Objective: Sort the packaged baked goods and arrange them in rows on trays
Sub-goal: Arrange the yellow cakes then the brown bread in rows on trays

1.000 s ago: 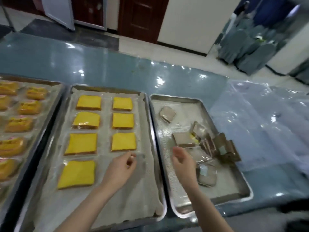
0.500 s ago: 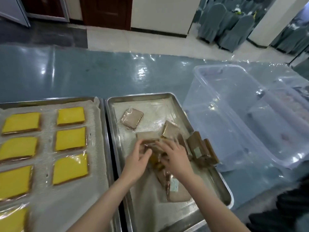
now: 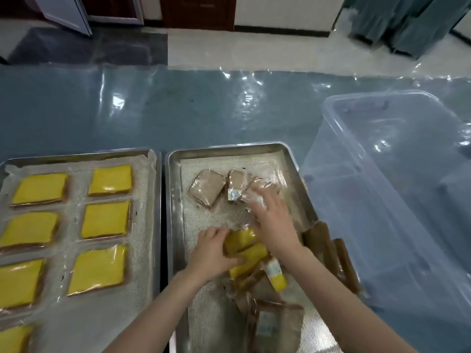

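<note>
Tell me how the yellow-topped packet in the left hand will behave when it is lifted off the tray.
Probably slippery: the yellow-topped packet is sealed in glossy clear film. Likely light and soft, since it looks like a thin cake slice, so the left hand should not squeeze hard. Flat and square, it should not roll.

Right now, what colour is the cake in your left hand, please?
The cake is yellow, clearest in the head view.

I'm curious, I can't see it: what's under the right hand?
The right hand covers a wrapped brown cake on the tray. Only the cake's far edge shows; the rest is hidden beneath the palm and fingers.
</note>
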Demonstrator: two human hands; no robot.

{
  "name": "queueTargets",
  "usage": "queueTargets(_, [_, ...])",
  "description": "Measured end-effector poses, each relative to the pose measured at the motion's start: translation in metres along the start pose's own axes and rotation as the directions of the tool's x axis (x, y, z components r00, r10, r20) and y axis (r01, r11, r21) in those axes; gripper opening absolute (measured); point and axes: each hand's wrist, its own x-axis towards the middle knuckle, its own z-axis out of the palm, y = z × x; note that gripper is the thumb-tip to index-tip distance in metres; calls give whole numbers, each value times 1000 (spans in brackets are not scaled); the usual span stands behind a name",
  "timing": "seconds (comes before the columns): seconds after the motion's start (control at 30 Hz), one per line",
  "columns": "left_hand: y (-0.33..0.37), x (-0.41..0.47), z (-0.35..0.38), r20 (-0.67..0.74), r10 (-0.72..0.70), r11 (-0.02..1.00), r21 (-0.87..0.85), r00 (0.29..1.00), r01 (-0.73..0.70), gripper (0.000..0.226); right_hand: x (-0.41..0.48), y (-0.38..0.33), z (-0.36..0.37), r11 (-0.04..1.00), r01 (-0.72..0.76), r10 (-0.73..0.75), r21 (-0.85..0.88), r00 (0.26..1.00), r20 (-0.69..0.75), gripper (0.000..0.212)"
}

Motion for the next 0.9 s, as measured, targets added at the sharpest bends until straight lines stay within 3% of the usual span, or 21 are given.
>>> queueTargets(0.07, [1,2,5,-26,-7,999,35,1000,8,83,-24,4,10,991,126,-129,43,988,83,26])
queueTargets(0.13, [2,3,4,-75,14,998,59,997,-10,77,-40,7,14,980,197,-188,-19,960,209,26])
queueTargets(0.23, [5,2,-1,-109,32,999,29,994,-29,68,-43,7,7,965,236,-177,-116,909,376,37])
queueTargets(0.33, [9,-6,-7,-61,1,993,-115,998,-8,60,-34,4,-1,981,190,-156,-34,883,442,27])
queueTargets(0.4, [6,-13,-10,-52,-4,981,-194,999,-6,48,-28,1,-4,991,120,-133,57,911,390,26])
queueTargets(0.5, [-3,-24,-21,-149,-26,928,-371,988,-32,27,-21,-9,-2,989,52,-85,142,968,235,22])
queueTargets(0.63, [-17,-41,-51,-204,-168,756,-655,964,-7,32,-12,-41,3,969,42,-51,245,998,32,41])
queueTargets(0.7, [-31,-55,-65,-234,-256,689,-725,938,7,32,-9,-67,0,888,-134,98,440,990,103,54])
queueTargets(0.77, [-47,-75,-78,-249,-338,631,-776,908,21,35,-13,-97,0,720,-327,231,612,945,233,54])
queueTargets(0.9, [-80,-120,-93,-269,-496,553,-831,825,62,40,-33,-156,12,524,-435,347,732,894,283,42])
